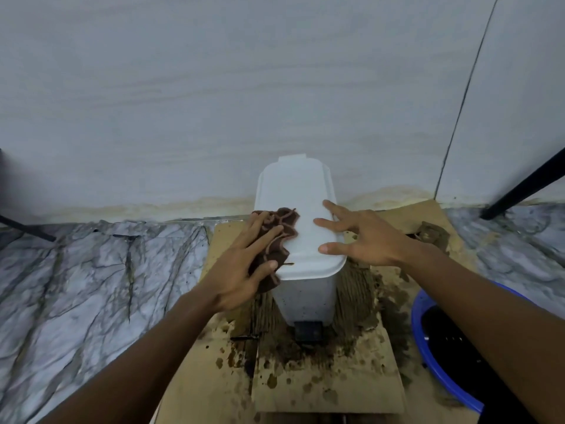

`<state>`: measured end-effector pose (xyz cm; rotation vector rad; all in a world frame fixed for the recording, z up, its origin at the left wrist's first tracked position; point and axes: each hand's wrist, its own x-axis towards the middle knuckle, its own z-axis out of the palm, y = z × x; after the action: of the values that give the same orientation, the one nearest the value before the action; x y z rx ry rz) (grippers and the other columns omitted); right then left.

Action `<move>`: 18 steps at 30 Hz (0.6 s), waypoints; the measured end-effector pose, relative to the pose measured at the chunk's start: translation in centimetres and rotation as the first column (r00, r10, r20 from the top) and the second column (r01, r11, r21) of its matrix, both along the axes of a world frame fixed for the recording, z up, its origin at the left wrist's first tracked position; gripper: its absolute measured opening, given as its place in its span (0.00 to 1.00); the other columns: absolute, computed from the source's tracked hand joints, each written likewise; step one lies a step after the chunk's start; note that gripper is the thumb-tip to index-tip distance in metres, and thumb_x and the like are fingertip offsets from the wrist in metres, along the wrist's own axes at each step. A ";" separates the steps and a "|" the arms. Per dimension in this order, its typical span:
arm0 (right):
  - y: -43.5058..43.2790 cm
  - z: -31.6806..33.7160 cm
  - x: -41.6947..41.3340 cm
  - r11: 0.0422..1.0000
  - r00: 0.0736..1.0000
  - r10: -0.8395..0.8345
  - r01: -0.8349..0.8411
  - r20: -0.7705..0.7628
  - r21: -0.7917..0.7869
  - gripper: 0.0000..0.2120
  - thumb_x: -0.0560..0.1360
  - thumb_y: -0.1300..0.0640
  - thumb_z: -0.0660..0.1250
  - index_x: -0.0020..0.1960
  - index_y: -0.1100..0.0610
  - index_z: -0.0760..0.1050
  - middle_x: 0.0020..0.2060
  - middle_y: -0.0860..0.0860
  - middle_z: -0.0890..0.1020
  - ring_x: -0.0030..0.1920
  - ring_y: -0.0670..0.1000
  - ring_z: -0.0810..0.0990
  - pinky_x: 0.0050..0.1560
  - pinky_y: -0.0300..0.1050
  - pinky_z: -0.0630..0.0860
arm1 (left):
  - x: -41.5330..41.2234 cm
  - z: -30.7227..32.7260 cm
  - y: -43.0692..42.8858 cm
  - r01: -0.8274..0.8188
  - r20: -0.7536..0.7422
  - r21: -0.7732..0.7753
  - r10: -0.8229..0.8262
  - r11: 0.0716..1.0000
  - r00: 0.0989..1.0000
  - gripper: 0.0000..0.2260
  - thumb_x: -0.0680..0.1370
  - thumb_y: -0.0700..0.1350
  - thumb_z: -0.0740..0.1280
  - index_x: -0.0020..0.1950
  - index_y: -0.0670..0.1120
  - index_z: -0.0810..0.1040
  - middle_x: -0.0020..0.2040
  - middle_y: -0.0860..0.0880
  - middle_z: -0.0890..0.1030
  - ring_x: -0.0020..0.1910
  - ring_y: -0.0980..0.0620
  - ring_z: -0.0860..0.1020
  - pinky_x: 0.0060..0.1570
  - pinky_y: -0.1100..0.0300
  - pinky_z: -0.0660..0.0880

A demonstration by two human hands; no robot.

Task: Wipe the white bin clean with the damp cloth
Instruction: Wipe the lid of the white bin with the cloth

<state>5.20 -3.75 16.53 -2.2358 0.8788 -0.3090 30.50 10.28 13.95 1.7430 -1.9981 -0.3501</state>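
A white pedal bin [301,289] with its lid [293,191] shut stands upright against the wall, a dark foot pedal [308,330] at its base. A brown damp cloth [279,237] lies over the lid's left edge and hangs down the side. My left hand [247,267] presses flat on the cloth with fingers spread. My right hand [360,237] rests on the lid's right edge, fingers apart, holding nothing.
The bin stands on wet, stained cardboard [330,377] laid over a marble-patterned floor [91,286]. A blue basin [428,338] with dark contents sits at the right. A second brown rag [432,234] lies behind my right wrist. A black pole [526,185] leans at far right.
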 end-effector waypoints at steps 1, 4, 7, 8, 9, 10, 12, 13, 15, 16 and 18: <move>-0.1 -0.1 0.1 1.000 1.000 0.006 -0.007 -0.010 -0.007 0.31 0.71 0.40 0.72 0.72 0.40 0.69 0.78 0.37 0.54 0.78 0.43 0.54 0.78 0.53 0.55 | -0.4 0.0 -0.5 0.005 0.068 -0.031 -0.002 1.000 0.998 0.26 0.83 0.57 0.59 0.81 0.57 0.59 0.83 0.59 0.46 0.80 0.60 0.39 0.75 0.59 0.40; -0.5 -0.2 0.1 1.000 1.000 0.009 -0.009 0.003 0.002 0.29 0.72 0.44 0.73 0.72 0.44 0.71 0.78 0.38 0.54 0.78 0.43 0.55 0.78 0.53 0.58 | -3.3 0.1 -2.6 0.054 0.309 -0.131 -0.011 0.990 0.951 0.27 0.83 0.61 0.54 0.81 0.52 0.61 0.83 0.51 0.54 0.82 0.53 0.46 0.78 0.58 0.40; -0.7 -0.5 -0.3 0.999 0.998 -0.010 0.007 0.067 0.053 0.28 0.71 0.45 0.75 0.69 0.46 0.74 0.77 0.37 0.57 0.76 0.42 0.59 0.77 0.53 0.61 | -4.7 0.1 -3.6 0.084 0.409 -0.181 -0.003 0.980 0.913 0.28 0.84 0.62 0.54 0.81 0.51 0.60 0.82 0.49 0.57 0.82 0.50 0.52 0.79 0.59 0.44; -0.6 -0.5 -0.3 0.998 0.997 -0.009 0.004 0.076 0.058 0.29 0.70 0.44 0.76 0.69 0.45 0.74 0.77 0.36 0.57 0.76 0.42 0.59 0.76 0.52 0.62 | -4.1 0.2 -3.4 0.095 0.405 -0.173 -0.018 0.980 0.914 0.29 0.84 0.62 0.54 0.82 0.52 0.60 0.82 0.50 0.57 0.82 0.51 0.52 0.79 0.59 0.45; -0.7 -0.6 -0.3 0.999 0.997 -0.002 -0.002 0.075 0.051 0.29 0.69 0.43 0.76 0.69 0.43 0.74 0.77 0.35 0.57 0.76 0.41 0.59 0.76 0.51 0.61 | -3.1 0.2 -3.1 0.103 0.383 -0.154 -0.037 0.983 0.923 0.29 0.83 0.63 0.55 0.82 0.53 0.59 0.82 0.51 0.56 0.82 0.52 0.52 0.79 0.57 0.47; -0.6 -0.6 -0.1 0.999 0.997 0.008 -0.011 0.072 0.045 0.30 0.69 0.42 0.76 0.69 0.42 0.74 0.77 0.35 0.57 0.76 0.41 0.59 0.77 0.51 0.61 | -1.8 0.1 -2.8 0.100 0.343 -0.127 -0.051 0.987 0.938 0.30 0.83 0.64 0.54 0.82 0.55 0.58 0.83 0.52 0.55 0.82 0.53 0.51 0.80 0.55 0.49; -0.5 -0.5 0.2 0.998 0.996 0.012 -0.017 0.085 0.060 0.32 0.67 0.40 0.75 0.69 0.41 0.73 0.77 0.36 0.57 0.76 0.41 0.58 0.77 0.49 0.61 | 0.5 -0.3 -1.8 0.044 0.224 -0.056 -0.030 0.997 0.974 0.31 0.81 0.67 0.54 0.82 0.58 0.55 0.83 0.54 0.51 0.82 0.54 0.48 0.80 0.49 0.52; -0.4 -0.5 0.3 0.998 0.995 0.010 -0.016 0.096 0.066 0.33 0.66 0.39 0.75 0.69 0.41 0.73 0.77 0.36 0.57 0.76 0.41 0.58 0.76 0.48 0.61 | 1.3 -0.6 -1.4 0.011 0.167 -0.024 -0.007 1.000 0.986 0.32 0.80 0.68 0.54 0.82 0.59 0.54 0.83 0.55 0.50 0.82 0.55 0.47 0.80 0.48 0.53; -0.4 -0.7 0.3 0.998 0.994 0.011 -0.018 0.110 0.063 0.33 0.65 0.39 0.75 0.69 0.42 0.74 0.77 0.37 0.57 0.77 0.41 0.58 0.76 0.46 0.62 | 1.4 -0.8 -0.8 -0.036 0.105 -0.015 0.038 0.999 0.994 0.32 0.80 0.68 0.54 0.82 0.59 0.54 0.83 0.56 0.49 0.82 0.55 0.47 0.79 0.49 0.53; -0.5 -0.8 0.2 0.998 0.993 0.007 -0.015 0.117 0.066 0.34 0.65 0.39 0.75 0.69 0.42 0.74 0.77 0.37 0.57 0.77 0.41 0.58 0.75 0.46 0.63 | 0.7 -0.8 -0.8 -0.052 0.114 -0.037 0.056 0.998 0.992 0.32 0.80 0.67 0.54 0.82 0.58 0.55 0.83 0.55 0.49 0.82 0.54 0.47 0.79 0.51 0.52; -0.6 -0.9 0.0 0.997 0.991 -0.005 -0.006 0.133 0.081 0.35 0.62 0.37 0.74 0.68 0.43 0.75 0.77 0.37 0.58 0.76 0.41 0.59 0.75 0.48 0.64 | -1.5 -0.6 -1.5 -0.047 0.216 -0.113 0.071 0.992 0.974 0.31 0.81 0.64 0.53 0.82 0.52 0.58 0.83 0.51 0.53 0.82 0.52 0.48 0.79 0.53 0.48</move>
<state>5.16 -4.37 15.65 -2.1139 0.8059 -0.4104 28.98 8.82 13.33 1.8360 -2.0674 -0.0292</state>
